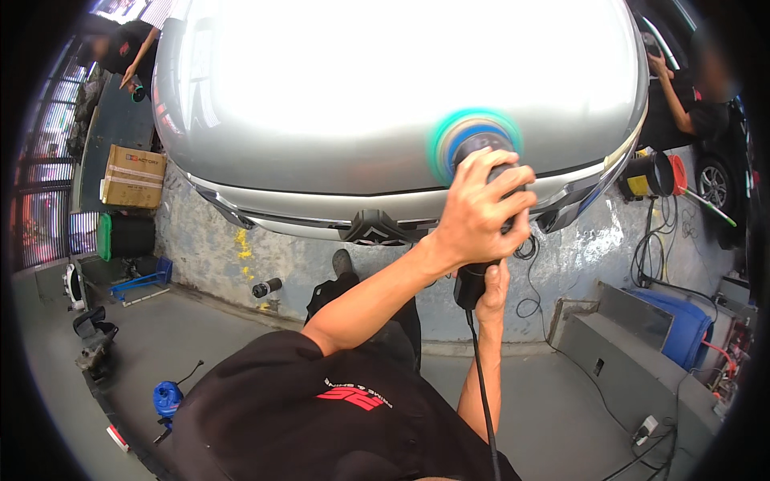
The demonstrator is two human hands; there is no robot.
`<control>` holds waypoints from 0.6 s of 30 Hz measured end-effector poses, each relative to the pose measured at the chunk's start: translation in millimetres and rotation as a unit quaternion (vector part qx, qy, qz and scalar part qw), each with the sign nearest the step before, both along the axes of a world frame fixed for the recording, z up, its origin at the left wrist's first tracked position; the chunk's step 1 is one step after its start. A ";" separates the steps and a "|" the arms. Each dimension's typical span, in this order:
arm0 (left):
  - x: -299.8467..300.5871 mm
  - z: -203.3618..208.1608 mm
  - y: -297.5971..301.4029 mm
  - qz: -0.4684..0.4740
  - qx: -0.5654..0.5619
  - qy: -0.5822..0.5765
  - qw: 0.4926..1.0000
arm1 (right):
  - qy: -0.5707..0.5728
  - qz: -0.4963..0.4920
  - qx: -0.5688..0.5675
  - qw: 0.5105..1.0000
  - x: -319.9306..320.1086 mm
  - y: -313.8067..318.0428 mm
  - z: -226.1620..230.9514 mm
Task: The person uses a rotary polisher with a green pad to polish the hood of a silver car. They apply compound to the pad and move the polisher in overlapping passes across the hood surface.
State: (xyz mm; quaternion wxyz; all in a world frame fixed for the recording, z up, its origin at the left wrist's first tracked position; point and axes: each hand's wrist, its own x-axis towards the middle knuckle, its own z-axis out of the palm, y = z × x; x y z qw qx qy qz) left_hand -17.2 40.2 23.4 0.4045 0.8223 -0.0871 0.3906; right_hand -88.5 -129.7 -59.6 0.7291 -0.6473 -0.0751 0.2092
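A black corded polisher [469, 289] stands with its round pad [440, 152] on the front part of a silver car hood [321, 136]. The pad shows a green rim and a blue ring, smeared by motion. Over the polisher's head lies my left hand [481, 204], its fingers wrapped round the black housing. My right hand [492, 293] grips the rear handle from the right side, with part of its fingers hidden behind the tool. From the handle's end a black power cord [481, 377] runs down along my right forearm.
Below the hood is the car's front badge [377, 226]. At left stand a cardboard box [134, 178] and a black bin with a green lid [132, 236]. A black cylinder [267, 287] lies on the floor. Co-workers are at far left [132, 52] and far right [682, 100]. Cables trail near a blue bin [682, 325].
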 end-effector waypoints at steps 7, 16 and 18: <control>28.7 36.4 35.1 0.025 -0.052 0.009 0.998 | 0.049 -0.001 -0.051 0.997 22.1 37.1 73.4; 41.9 60.3 102.6 0.029 -0.095 0.002 0.995 | 0.119 -0.067 -0.109 0.985 35.5 95.8 103.9; 42.8 63.0 108.1 0.045 -0.132 0.008 0.990 | 0.158 -0.034 -0.118 0.980 42.6 102.7 113.2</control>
